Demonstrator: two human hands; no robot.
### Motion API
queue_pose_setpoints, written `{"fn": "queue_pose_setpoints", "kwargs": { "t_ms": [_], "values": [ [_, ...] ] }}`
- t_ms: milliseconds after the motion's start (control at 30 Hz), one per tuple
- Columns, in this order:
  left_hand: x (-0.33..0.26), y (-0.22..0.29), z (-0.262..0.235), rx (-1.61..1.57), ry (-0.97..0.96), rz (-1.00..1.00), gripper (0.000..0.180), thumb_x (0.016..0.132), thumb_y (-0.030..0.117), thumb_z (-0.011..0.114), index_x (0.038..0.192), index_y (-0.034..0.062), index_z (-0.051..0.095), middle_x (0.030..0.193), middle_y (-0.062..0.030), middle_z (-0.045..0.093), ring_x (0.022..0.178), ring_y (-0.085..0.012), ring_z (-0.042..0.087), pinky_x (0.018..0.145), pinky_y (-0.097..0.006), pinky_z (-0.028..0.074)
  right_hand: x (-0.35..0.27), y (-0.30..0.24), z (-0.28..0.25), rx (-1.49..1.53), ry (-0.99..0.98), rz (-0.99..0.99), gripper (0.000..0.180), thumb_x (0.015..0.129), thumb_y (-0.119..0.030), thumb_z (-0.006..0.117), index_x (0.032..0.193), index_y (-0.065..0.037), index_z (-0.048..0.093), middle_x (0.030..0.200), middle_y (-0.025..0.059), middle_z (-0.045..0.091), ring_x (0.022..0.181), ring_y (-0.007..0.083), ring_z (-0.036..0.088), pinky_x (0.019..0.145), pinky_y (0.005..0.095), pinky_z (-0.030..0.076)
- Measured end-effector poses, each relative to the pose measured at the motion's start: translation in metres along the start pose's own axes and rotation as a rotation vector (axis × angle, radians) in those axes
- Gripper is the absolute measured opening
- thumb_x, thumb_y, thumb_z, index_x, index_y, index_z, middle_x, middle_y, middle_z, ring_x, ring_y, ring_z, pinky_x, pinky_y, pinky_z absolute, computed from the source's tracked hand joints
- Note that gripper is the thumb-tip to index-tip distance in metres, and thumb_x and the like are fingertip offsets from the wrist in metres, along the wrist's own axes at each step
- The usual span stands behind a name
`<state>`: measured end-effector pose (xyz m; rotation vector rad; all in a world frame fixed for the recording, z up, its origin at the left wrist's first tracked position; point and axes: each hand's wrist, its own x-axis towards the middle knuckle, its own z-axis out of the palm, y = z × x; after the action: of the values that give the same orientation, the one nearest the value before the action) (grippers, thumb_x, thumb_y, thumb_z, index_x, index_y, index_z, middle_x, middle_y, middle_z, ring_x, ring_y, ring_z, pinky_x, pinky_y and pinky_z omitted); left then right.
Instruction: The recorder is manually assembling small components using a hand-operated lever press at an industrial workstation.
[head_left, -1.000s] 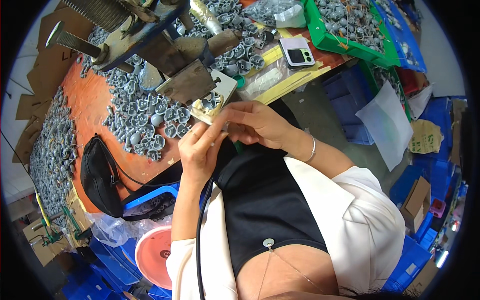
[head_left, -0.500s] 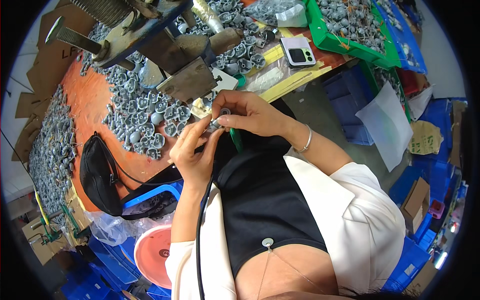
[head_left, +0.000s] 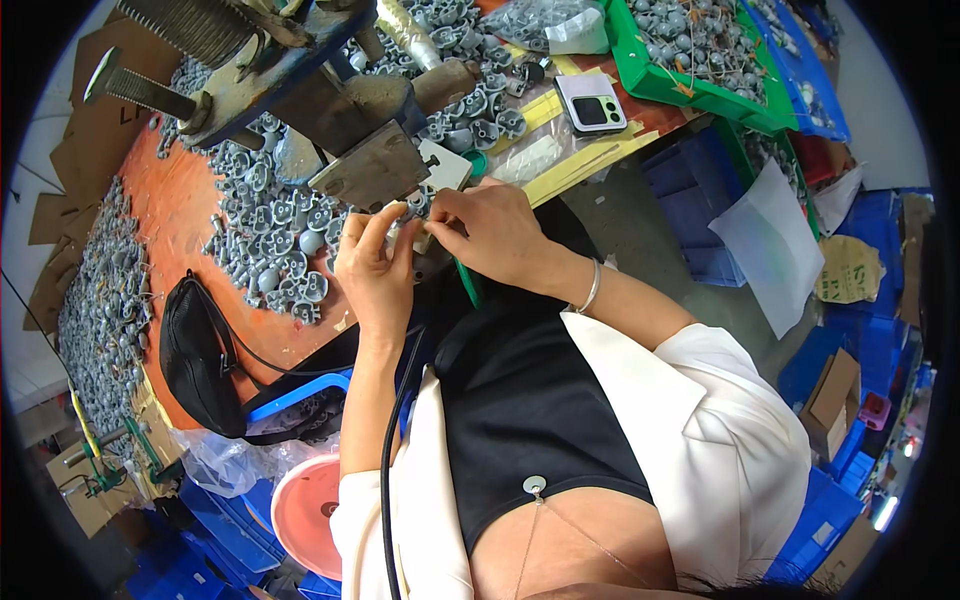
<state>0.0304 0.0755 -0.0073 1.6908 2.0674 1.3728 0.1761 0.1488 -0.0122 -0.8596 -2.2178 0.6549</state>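
Observation:
My left hand and my right hand are raised close together at the table's front edge, just below the press's metal plate. Thumb and fingers are closed on both hands, their tips almost meeting in front of a white block. Whatever small piece lies between the fingertips is mostly hidden. Many grey plastic parts, cup-shaped with hollow insides, lie heaped left of my left hand. A thin green strip hangs below my right hand.
The press's threaded rod rises at the upper left. A phone lies on the orange table beyond my right hand, beside a green crate of grey parts. A black bag sits at the left, above a pink basin.
Both hands have moved slightly up toward the press plate. The small grey part seen between the fingertips before is now mostly hidden. My left hand has turned more upright.

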Motion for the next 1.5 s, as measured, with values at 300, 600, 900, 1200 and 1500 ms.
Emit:
{"fn": "queue_pose_setpoints", "kwargs": {
  "t_ms": [300, 600, 900, 1200, 1500],
  "values": [
    [0.009, 0.009, -0.014, 0.011, -0.139, 0.060, 0.022, 0.074, 0.002, 0.073, 0.095, 0.0052, 0.070, 0.071, -0.0066, 0.050, 0.058, -0.0185, 0.049, 0.053, -0.030, 0.040, 0.159, 0.060, -0.047, 0.782, 0.199, -0.049, 0.025, 0.088, -0.025, 0.063, 0.081, -0.002, 0.065, 0.063, 0.0015, 0.062, 0.061, 0.0090, 0.061, 0.056, 0.0265, 0.048],
    [-0.004, 0.016, -0.003, 0.081, -0.036, -0.029, 0.018, 0.074, 0.004, 0.073, 0.091, 0.0039, 0.070, 0.071, -0.0102, 0.054, 0.062, -0.0248, 0.052, 0.056, -0.035, 0.039, 0.095, -0.052, -0.112, 0.749, 0.529, -0.613, 0.020, 0.082, -0.019, 0.072, 0.088, -0.002, 0.064, 0.082, 0.0046, 0.063, 0.071, 0.0096, 0.060, 0.064, 0.0247, 0.048],
    [0.001, 0.022, -0.018, 0.412, -0.128, 0.078, 0.019, 0.080, 0.019, 0.070, 0.086, 0.0021, 0.066, 0.078, -0.0135, 0.062, 0.068, -0.0307, 0.062, 0.059, -0.038, 0.047, 0.032, -0.032, -0.174, 0.379, 0.256, -0.583, 0.021, 0.073, -0.015, 0.079, 0.086, -0.004, 0.067, 0.086, 0.0095, 0.068, 0.078, 0.0221, 0.065, 0.077, 0.0332, 0.050],
    [-0.034, 0.037, -0.074, -1.094, -0.319, -0.592, 0.021, 0.093, 0.012, 0.054, 0.087, -0.0064, 0.063, 0.061, -0.0041, 0.057, 0.043, -0.0049, 0.038, 0.040, -0.018, 0.025, 0.049, 0.239, -0.246, -0.498, 0.234, 0.660, 0.035, 0.081, -0.036, 0.065, 0.085, -0.001, 0.072, 0.078, 0.0133, 0.070, 0.074, 0.0256, 0.067, 0.068, 0.0368, 0.051],
    [0.070, -0.128, -0.286, -0.655, 0.839, -0.197, 0.031, 0.096, 0.020, 0.050, 0.113, -0.0053, 0.057, 0.102, -0.0121, 0.063, 0.084, -0.0155, 0.059, 0.074, -0.027, 0.049, 0.076, 0.130, -0.293, 0.685, 0.549, -0.055, 0.027, 0.094, -0.019, 0.056, 0.111, 0.000, 0.064, 0.099, 0.0104, 0.068, 0.077, 0.0126, 0.063, 0.066, 0.0226, 0.051]
  ]
}}
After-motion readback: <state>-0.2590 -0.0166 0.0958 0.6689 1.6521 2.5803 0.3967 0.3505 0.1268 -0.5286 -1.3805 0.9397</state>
